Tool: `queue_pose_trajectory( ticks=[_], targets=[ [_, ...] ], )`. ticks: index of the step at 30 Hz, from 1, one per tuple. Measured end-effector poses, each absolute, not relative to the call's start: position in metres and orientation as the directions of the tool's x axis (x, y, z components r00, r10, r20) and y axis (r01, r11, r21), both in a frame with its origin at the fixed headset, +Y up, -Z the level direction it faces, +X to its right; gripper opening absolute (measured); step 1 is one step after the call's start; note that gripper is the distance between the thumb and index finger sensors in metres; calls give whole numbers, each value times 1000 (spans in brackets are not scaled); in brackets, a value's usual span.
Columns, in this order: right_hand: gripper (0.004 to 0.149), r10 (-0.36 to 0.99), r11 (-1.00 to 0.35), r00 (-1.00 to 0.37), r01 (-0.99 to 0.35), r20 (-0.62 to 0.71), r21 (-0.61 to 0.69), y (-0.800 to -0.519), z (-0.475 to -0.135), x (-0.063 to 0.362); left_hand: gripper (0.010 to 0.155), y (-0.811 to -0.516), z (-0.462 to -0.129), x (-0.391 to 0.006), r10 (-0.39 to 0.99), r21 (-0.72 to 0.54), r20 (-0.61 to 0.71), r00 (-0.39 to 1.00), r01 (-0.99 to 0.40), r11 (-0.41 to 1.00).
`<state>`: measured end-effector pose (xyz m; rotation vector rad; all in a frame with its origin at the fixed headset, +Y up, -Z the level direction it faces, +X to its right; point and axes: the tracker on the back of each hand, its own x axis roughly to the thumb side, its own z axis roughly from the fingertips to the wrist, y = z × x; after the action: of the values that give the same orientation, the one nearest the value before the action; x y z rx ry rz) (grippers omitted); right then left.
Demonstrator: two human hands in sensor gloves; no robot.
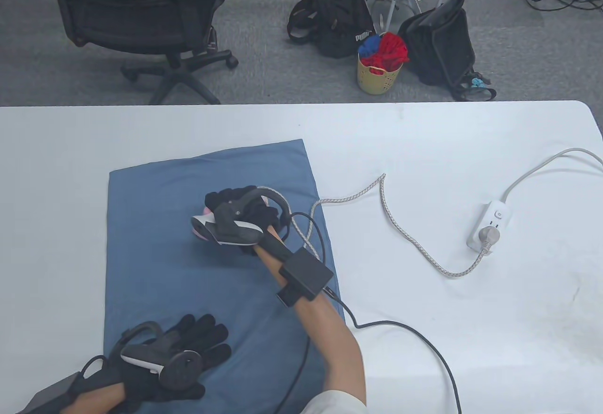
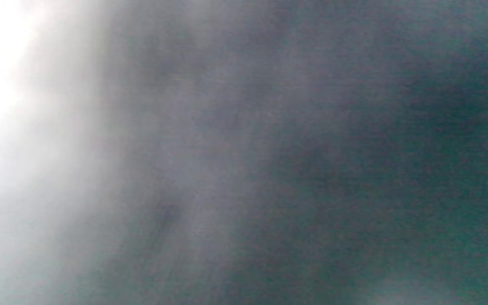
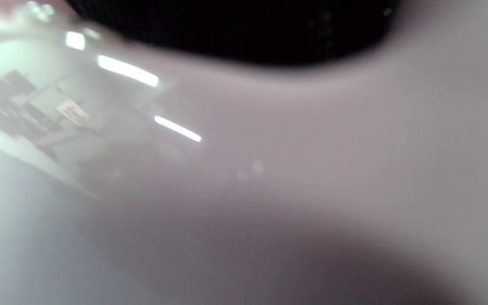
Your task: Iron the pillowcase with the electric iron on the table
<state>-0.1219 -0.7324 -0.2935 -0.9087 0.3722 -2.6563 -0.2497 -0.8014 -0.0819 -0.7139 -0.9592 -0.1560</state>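
Note:
A blue pillowcase (image 1: 165,207) lies flat on the white table (image 1: 447,150). My right hand (image 1: 240,211) grips a pink and white electric iron (image 1: 201,228) that stands on the middle of the pillowcase; the hand and its tracker hide most of the iron. The iron's braided cord (image 1: 391,216) runs right to a white power strip (image 1: 490,223). My left hand (image 1: 188,353) rests flat, fingers spread, on the near left part of the pillowcase. The left wrist view is only blurred grey-blue cloth (image 2: 269,169). The right wrist view shows the iron's glossy pale body (image 3: 290,169) up close.
The power strip's grey cable (image 1: 541,169) leaves over the right table edge. A black glove cable (image 1: 414,343) crosses the near table. Beyond the far edge stand an office chair (image 1: 141,18), black bags (image 1: 438,42) and a yellow basket (image 1: 379,75).

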Motion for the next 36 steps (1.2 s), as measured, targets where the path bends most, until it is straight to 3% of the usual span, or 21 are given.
queue_pose_trajectory(
  ticks=[4, 5, 24, 36],
  targets=[
    [37, -412, -899, -762, 250, 500, -361, -748, -289, -92, 80, -803, -78, -241, 161, -435, 809, 565, 392, 810],
    [38, -363, -905, -787, 170, 499, -390, -751, -289, -85, 80, -805, -76, -238, 159, -434, 816, 555, 409, 803],
    [37, -352, -897, -877, 216, 327, -387, -758, -352, -86, 79, -808, -76, -240, 182, -471, 805, 565, 421, 776],
    [37, -352, -902, -899, 250, 263, -353, -756, -375, -89, 78, -808, -76, -241, 190, -479, 802, 567, 419, 771]
  ],
)
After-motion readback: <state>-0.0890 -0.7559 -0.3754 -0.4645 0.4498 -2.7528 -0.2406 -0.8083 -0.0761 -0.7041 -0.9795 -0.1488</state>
